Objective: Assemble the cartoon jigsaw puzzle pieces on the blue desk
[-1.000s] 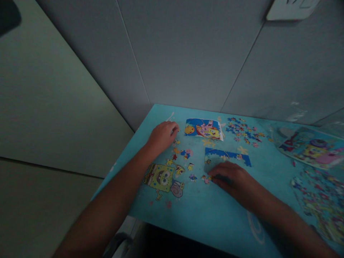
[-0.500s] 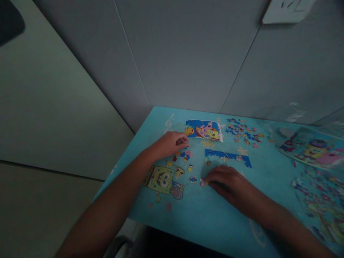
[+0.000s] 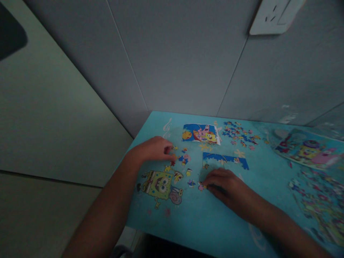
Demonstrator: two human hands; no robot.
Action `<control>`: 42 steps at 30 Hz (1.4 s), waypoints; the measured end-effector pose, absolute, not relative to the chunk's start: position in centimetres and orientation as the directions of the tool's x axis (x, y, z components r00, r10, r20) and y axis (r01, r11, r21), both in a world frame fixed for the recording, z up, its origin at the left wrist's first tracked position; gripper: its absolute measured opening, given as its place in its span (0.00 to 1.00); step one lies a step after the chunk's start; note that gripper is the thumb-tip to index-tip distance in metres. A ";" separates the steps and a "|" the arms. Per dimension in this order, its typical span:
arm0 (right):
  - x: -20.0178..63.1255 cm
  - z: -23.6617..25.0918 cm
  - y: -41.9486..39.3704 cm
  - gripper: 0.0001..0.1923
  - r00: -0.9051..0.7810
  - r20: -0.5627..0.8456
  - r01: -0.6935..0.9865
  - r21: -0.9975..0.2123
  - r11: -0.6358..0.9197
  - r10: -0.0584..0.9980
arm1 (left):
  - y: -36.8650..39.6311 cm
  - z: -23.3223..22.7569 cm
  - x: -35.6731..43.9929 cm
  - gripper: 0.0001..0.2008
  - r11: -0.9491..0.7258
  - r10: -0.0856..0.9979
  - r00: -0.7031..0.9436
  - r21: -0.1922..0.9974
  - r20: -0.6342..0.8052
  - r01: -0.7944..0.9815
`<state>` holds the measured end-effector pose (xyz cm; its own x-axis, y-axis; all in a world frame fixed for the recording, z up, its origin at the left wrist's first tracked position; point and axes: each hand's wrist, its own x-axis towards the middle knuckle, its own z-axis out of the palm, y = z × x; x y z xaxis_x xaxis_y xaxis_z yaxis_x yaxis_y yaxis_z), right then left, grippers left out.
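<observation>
- Left hand point(image 3: 153, 148): fingers curled loosely, tips pinched at a small loose jigsaw piece among the scatter of small multicoloured cardboard jigsaw pieces point(image 3: 182, 157) at the left of the table; whether the piece is lifted or only pressed cannot be told in the dim light.
- Right hand point(image 3: 224, 184): palm down, fingers nearly flat, fingertips touching a small pink-and-yellow jigsaw piece point(image 3: 200, 186) that lies on the turquoise printed tabletop point(image 3: 204, 218); nothing is enclosed in the hand.
- Assembled blue strip of joined jigsaw pieces point(image 3: 224, 160): lies just beyond the right hand, apart from the pink piece.
- Small printed reference picture with blue ground and cartoon figures point(image 3: 201, 133): flat, near the wall, beyond both hands.
- Second heap of loose blue and pink pieces point(image 3: 239, 133): right of the reference picture, well apart from either hand.
- Yellow cartoon sponge figure printed on the tabletop point(image 3: 160, 182): below the left hand.
- Handling note, as judged: slide each piece flat under a light fingertip, turn it picture-side up and check colour against the reference picture before offering it to the strip; pressing hard would likely shift the joined strip.
</observation>
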<state>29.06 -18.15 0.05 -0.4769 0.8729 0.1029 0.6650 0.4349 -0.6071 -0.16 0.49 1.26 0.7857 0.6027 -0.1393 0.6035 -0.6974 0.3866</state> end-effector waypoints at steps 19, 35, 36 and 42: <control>29.2 -0.2 -18.2 0.13 -0.484 0.063 0.675 -0.607 0.419 0.873 | 0.4 0.8 0.2 0.16 -0.630 0.578 0.801 0.541 -0.153 0.558; 29.1 0.3 -18.2 0.14 -0.487 0.049 0.679 -0.607 0.413 0.872 | 0.2 1.2 0.5 0.13 -0.720 0.479 0.873 0.528 -0.090 0.450; 29.0 0.4 -18.2 0.14 -0.481 0.050 0.680 -0.610 0.408 0.875 | 0.2 1.2 0.5 0.13 -0.736 0.468 0.880 0.516 -0.078 0.438; 29.1 0.1 -18.1 0.14 -0.502 0.047 0.669 -0.612 0.422 0.864 | 0.2 0.9 1.1 0.15 -0.788 0.478 0.878 0.439 -0.008 0.432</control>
<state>29.12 -18.10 0.10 -0.5017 0.8638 0.0467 0.6692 0.4218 -0.6118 1.08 0.18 0.93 0.8784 0.4779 -0.0077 0.4323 -0.7876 0.4390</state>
